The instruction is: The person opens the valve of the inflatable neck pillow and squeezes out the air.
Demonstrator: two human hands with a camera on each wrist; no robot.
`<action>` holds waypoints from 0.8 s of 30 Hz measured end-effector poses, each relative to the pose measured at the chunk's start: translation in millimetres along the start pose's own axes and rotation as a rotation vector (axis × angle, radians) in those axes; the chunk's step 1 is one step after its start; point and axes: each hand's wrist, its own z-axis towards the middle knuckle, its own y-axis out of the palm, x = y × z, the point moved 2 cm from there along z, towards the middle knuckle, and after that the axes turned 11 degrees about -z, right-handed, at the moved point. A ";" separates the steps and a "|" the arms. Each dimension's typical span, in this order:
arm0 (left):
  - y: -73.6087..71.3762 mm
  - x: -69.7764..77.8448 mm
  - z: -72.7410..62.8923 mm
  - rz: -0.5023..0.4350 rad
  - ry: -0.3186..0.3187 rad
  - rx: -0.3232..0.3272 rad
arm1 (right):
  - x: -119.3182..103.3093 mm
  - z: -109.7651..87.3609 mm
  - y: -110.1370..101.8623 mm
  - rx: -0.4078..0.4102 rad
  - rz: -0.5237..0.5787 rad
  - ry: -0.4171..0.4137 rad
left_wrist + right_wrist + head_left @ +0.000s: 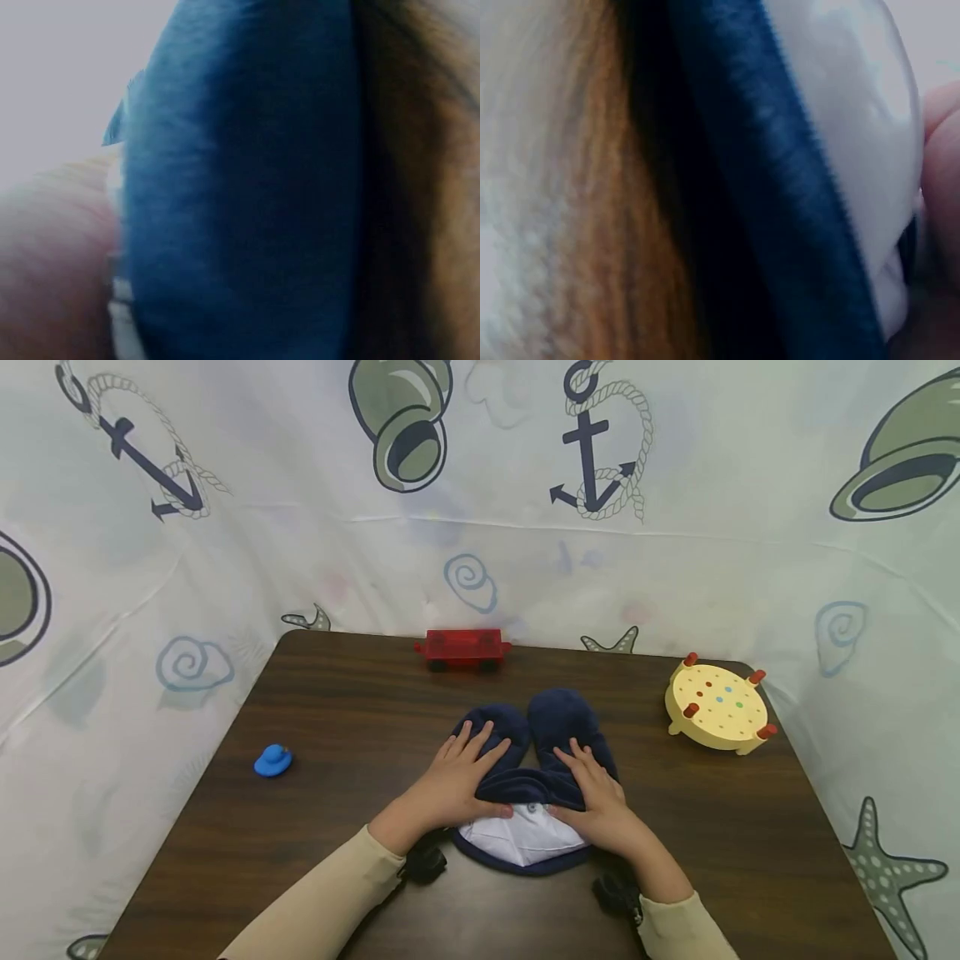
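Note:
A navy plush neck pillow, U-shaped with two rounded lobes toward the back, lies on the dark wood table. A smooth white panel with a small round snap shows at its near, curved end. My left hand rests on its left side with fingers spread and thumb over the panel's upper edge. On the right side lies my right hand, fingers likewise spread. Close up, the left wrist view shows the plush side. The right wrist view shows the navy rim beside the white panel.
A blue rubber duck sits at the table's left. At the back edge stands a red toy wagon. A round yellow toy with red pegs is at the back right. A patterned curtain hangs behind the table.

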 end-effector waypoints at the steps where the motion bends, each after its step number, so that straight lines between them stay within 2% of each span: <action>1: -2.3 0.2 -1.3 0.010 0.006 0.001 | -0.9 1.3 -1.2 0.014 0.020 0.002; 4: -9.5 3.8 -6.8 -0.020 0.032 -0.030 | -3.2 3.8 -5.4 0.072 0.103 -0.019; 6: -11.7 6.6 -9.8 -0.075 0.037 -0.079 | -4.5 4.1 -7.8 0.073 0.131 -0.078; 9: -7.7 6.9 -11.8 -0.155 0.004 -0.153 | -3.4 3.5 -7.7 -0.009 0.126 -0.177; 12: 0.1 4.6 -11.6 -0.157 -0.028 -0.187 | -0.1 2.9 -5.0 -0.102 0.110 -0.240; 15: 3.7 5.1 -11.1 -0.141 -0.027 -0.186 | -0.5 2.7 -4.0 -0.131 0.114 -0.227; 18: 2.8 9.2 -10.7 -0.140 -0.007 -0.181 | -3.4 2.7 -2.2 -0.152 0.081 -0.173; 24: 0.7 14.7 -6.9 -0.095 0.024 -0.147 | -10.1 3.9 0.8 -0.114 -0.049 -0.076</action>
